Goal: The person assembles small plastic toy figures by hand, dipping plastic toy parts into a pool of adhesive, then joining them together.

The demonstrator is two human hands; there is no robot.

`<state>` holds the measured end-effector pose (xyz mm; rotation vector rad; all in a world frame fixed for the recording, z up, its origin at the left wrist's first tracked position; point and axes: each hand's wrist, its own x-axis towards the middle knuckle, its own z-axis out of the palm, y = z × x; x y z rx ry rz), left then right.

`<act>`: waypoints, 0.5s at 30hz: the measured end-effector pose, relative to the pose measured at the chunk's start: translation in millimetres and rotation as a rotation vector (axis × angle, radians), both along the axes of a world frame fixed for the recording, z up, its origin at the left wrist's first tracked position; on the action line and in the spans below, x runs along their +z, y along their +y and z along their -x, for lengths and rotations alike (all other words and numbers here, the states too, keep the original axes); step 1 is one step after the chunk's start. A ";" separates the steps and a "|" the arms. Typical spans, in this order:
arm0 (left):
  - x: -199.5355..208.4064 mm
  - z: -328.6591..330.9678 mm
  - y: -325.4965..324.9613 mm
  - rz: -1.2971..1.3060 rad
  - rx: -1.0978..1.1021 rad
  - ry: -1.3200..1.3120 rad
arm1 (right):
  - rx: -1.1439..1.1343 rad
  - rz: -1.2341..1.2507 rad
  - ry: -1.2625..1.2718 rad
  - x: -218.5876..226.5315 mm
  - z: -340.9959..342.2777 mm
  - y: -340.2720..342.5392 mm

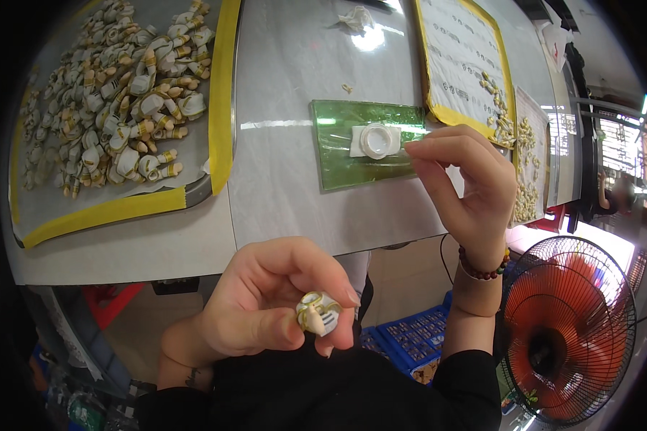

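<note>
A small white-and-gold piece (315, 320) is held in the grip of the left hand (248, 298), low and near, off the near edge of the grey tabletop (287, 194); it is pinched between the thumb on its left and the fingers on its right, and a peach-coloured part and dark stripes are shown on it. The right hand (482, 179) is raised farther off to the right, its thumb and forefinger brought close together in a narrow grip; whether anything tiny is held there cannot be told. Just left of those fingertips, a round white dish (378, 141) is set on a white pad (356, 144), by which a green mat (332, 171) is partly covered. The far left is taken up by a tray (223, 100) edged with yellow tape, in which many similar pieces (126, 108) are heaped. A crumpled white tissue (357, 20) is seen at the far side. At the far right, small pale pieces (502, 122) are scattered on a yellow-taped board (456, 50). A bead bracelet (487, 271) is worn on the right wrist. Below the tabletop, a blue crate (424, 334) is seen, and the near right is filled by a fan (568, 330) with orange blades.
</note>
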<state>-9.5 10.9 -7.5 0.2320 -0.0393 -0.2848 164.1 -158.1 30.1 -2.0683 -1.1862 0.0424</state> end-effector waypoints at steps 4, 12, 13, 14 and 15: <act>1.4 0.6 0.9 -0.023 0.005 0.022 | 0.001 0.048 0.010 -0.8 1.5 7.2; 4.2 -3.1 -1.5 -0.029 -0.016 0.061 | 0.096 0.139 -0.171 -5.6 -0.5 10.7; 9.6 -4.8 -3.4 -0.090 -0.005 0.135 | 0.085 0.130 -0.186 -6.7 0.6 11.9; 12.3 -5.6 -4.5 -0.150 0.007 0.210 | 0.085 0.130 -0.185 -6.5 2.2 12.4; 12.5 -5.0 -4.5 -0.151 0.010 0.211 | 0.073 0.074 -0.187 -4.2 5.2 12.7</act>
